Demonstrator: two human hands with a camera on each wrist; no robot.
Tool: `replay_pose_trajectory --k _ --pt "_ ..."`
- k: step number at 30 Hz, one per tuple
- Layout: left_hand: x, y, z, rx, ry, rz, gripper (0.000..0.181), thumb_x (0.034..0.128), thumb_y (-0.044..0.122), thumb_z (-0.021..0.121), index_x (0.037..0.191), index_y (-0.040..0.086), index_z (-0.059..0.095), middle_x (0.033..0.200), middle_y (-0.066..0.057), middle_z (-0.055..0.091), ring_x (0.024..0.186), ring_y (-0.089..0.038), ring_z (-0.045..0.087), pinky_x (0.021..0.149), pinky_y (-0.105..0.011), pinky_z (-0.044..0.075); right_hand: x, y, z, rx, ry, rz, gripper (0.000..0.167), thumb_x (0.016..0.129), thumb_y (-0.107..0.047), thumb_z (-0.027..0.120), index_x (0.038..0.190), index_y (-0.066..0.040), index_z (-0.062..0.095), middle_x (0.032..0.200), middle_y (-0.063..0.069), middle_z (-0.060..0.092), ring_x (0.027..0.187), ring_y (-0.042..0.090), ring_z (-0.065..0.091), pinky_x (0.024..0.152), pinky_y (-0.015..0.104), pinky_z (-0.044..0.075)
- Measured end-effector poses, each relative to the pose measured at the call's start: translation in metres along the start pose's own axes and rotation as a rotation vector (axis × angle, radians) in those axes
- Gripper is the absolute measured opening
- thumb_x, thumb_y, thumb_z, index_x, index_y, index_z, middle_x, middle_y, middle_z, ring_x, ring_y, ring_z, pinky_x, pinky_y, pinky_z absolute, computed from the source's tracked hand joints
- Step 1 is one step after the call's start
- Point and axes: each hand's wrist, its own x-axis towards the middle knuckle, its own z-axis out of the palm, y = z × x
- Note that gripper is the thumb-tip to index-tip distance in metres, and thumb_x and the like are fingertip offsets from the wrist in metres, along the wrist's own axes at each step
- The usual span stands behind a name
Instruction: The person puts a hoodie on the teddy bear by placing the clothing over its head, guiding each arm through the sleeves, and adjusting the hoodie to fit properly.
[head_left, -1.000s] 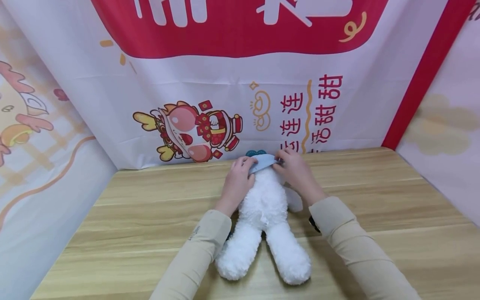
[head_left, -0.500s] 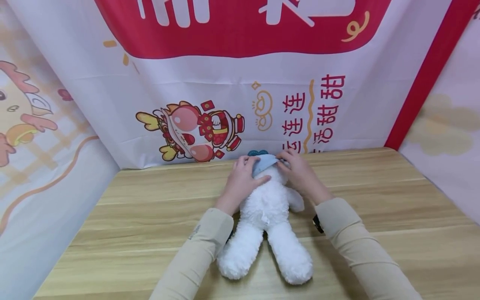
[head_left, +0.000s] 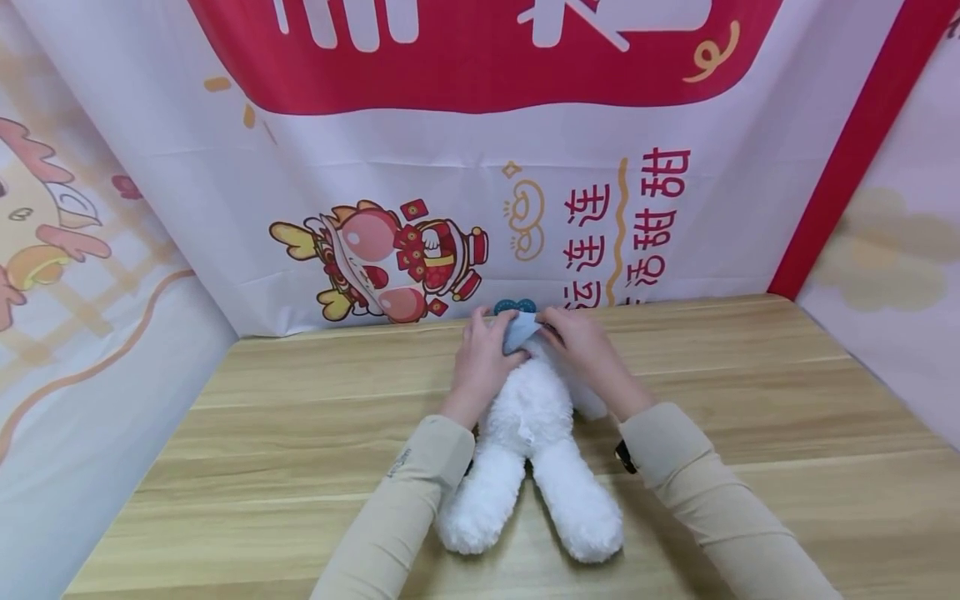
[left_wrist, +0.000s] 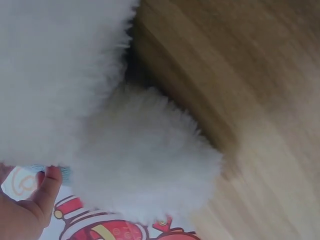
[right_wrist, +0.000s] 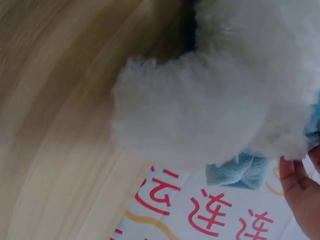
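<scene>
A white fluffy plush toy (head_left: 528, 408) lies on the table, its legs toward the viewer. A light blue cloth (head_left: 519, 332) lies across its upper end, with a teal piece (head_left: 514, 307) beyond it. The left hand (head_left: 483, 354) holds the cloth's left side, thumb toward the toy. From the right, the right hand (head_left: 585, 350) pinches the cloth's edge with its fingertips. In the right wrist view, blue fabric (right_wrist: 239, 171) shows below the plush (right_wrist: 190, 112), near the right hand (right_wrist: 302, 195). The left hand (left_wrist: 32, 207) touches blue fabric in the left wrist view.
The wood-grain table (head_left: 300, 433) meets a printed white and red curtain (head_left: 480, 133) along its back edge, close behind the hands. More printed cloth (head_left: 90, 275) hangs at the left side, and another sheet (head_left: 892, 250) at the right.
My right hand has moved left with the cloth's edge, and the visible light blue part is narrower. The left hand stays at the cloth's left side.
</scene>
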Motion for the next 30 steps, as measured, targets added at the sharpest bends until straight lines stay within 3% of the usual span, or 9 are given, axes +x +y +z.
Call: replay_pose_trajectory --k 3,5,10,14,18,21,24,27,30 --pt "0.000 -0.001 -0.001 0.003 0.001 -0.001 0.058 0.0843 0.025 0.073 0.137 0.022 0.050 0.144 -0.017 0.035 0.123 -0.039 0.048 0.089 -0.051 0.050 -0.002 -0.001 -0.002 0.025 0.011 -0.073 0.012 0.092 -0.007 0.059 0.101 -0.001 0.065 0.098 0.015 0.070 0.093 0.029 0.067 0.084 0.040 0.055" --pt "0.000 -0.002 -0.001 0.024 -0.015 0.016 0.059 0.0847 0.025 0.073 0.138 0.023 0.049 0.143 -0.016 0.038 0.120 -0.039 0.049 0.088 -0.050 0.051 -0.003 -0.001 -0.005 0.078 -0.014 -0.074 0.012 0.092 -0.007 0.059 0.100 0.000 0.066 0.099 0.015 0.070 0.094 0.029 0.066 0.084 0.040 0.055" --pt "0.003 -0.004 -0.005 0.084 -0.085 0.069 0.060 0.0863 0.030 0.070 0.141 0.023 0.046 0.140 -0.012 0.046 0.118 -0.036 0.050 0.095 -0.047 0.048 -0.002 0.004 -0.014 0.217 -0.125 0.089 0.020 0.096 -0.015 0.055 0.101 -0.001 0.068 0.106 0.017 0.063 0.095 0.030 0.060 0.082 0.042 0.052" --pt "0.003 -0.004 -0.008 0.092 -0.143 0.104 0.063 0.0865 0.034 0.069 0.143 0.021 0.044 0.141 -0.014 0.046 0.121 -0.036 0.049 0.099 -0.047 0.046 0.001 0.009 -0.016 0.276 -0.216 0.205 0.014 0.093 -0.010 0.059 0.103 0.001 0.061 0.112 0.020 0.056 0.102 0.035 0.057 0.087 0.045 0.050" --pt "0.005 -0.005 -0.014 0.037 -0.240 0.111 0.067 0.0884 0.043 0.065 0.145 0.020 0.039 0.146 -0.014 0.040 0.128 -0.036 0.045 0.105 -0.048 0.042 0.003 0.013 -0.017 0.318 -0.335 0.275 0.036 0.090 -0.008 0.063 0.122 0.002 0.050 0.123 0.025 0.055 0.107 0.037 0.057 0.091 0.046 0.050" --pt "0.008 -0.007 -0.018 -0.059 -0.304 0.092 0.057 0.0951 0.046 0.052 0.145 0.021 0.040 0.146 -0.012 0.039 0.133 -0.034 0.041 0.111 -0.049 0.036 0.005 0.017 -0.018 0.304 -0.394 0.256 0.053 0.090 -0.008 0.063 0.135 0.008 0.040 0.132 0.029 0.049 0.116 0.041 0.054 0.098 0.049 0.047" --pt "0.011 -0.010 -0.022 -0.136 -0.339 0.085 0.044 0.1006 0.037 0.043 0.141 0.020 0.046 0.144 -0.011 0.041 0.135 -0.030 0.041 0.113 -0.048 0.033 0.006 0.021 -0.018 0.270 -0.426 0.238 0.056 0.090 -0.010 0.063 0.136 0.011 0.040 0.133 0.031 0.047 0.119 0.042 0.050 0.102 0.051 0.044" --pt "0.014 -0.012 -0.025 -0.159 -0.354 0.101 0.038 0.1000 0.025 0.048 0.137 0.017 0.050 0.142 -0.013 0.042 0.133 -0.030 0.042 0.113 -0.045 0.034 0.005 0.023 -0.018 0.245 -0.437 0.238 0.054 0.090 -0.012 0.064 0.135 0.010 0.042 0.133 0.030 0.046 0.121 0.042 0.047 0.104 0.052 0.041" --pt "0.018 -0.014 -0.025 -0.153 -0.366 0.087 0.044 0.0973 0.023 0.054 0.140 0.016 0.047 0.145 -0.014 0.040 0.136 -0.029 0.040 0.114 -0.044 0.033 0.004 0.024 -0.019 0.251 -0.456 0.270 0.055 0.091 -0.016 0.064 0.136 0.006 0.042 0.137 0.030 0.041 0.125 0.043 0.042 0.106 0.054 0.039"
